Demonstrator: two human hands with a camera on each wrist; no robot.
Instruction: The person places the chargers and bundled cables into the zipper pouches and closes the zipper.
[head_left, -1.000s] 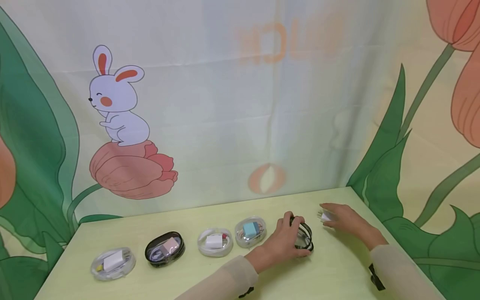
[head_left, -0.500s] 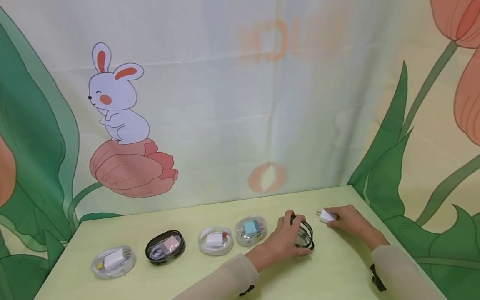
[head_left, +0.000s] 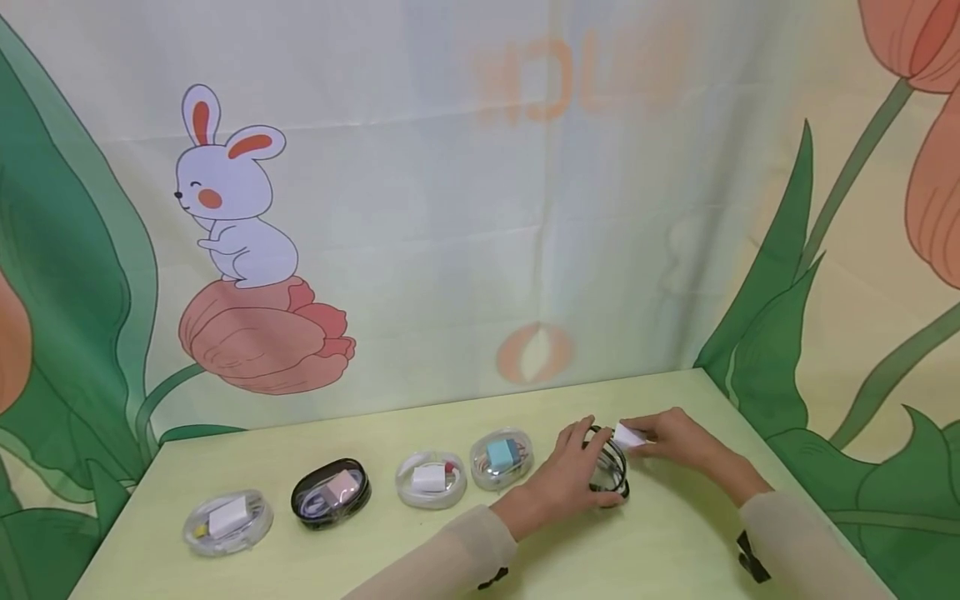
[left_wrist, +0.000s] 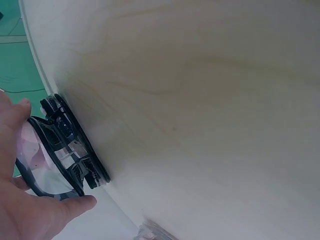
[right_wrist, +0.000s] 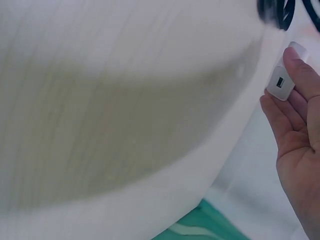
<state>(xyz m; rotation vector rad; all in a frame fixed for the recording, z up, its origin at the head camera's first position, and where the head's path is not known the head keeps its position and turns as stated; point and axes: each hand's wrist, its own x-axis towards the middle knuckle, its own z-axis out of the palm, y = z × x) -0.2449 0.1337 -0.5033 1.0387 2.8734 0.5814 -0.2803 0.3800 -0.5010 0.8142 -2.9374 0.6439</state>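
Observation:
At the right of the table, my left hand (head_left: 568,473) grips a small clear case with black edging (head_left: 619,482), fingers at its far side and thumb at its near side. In the left wrist view the case (left_wrist: 62,150) stands on edge, its black zip rims parted. My right hand (head_left: 686,442) pinches a white charger plug (head_left: 628,437) between thumb and fingers. The plug is right at the case's right-hand opening; its prongs are hidden in the head view. A USB port shows on the charger plug (right_wrist: 283,82) in the right wrist view.
In a row to the left lie clear cases: one with a blue plug (head_left: 501,457), a white-rimmed one (head_left: 431,480), a black-rimmed one with a pink plug (head_left: 330,493), and another pale one (head_left: 228,522). A printed curtain (head_left: 420,250) hangs behind the table (head_left: 420,558).
My right hand has carried the white charger plug leftward, up to the black-edged case. My left hand keeps its grip on the case, its fingers shifted slightly.

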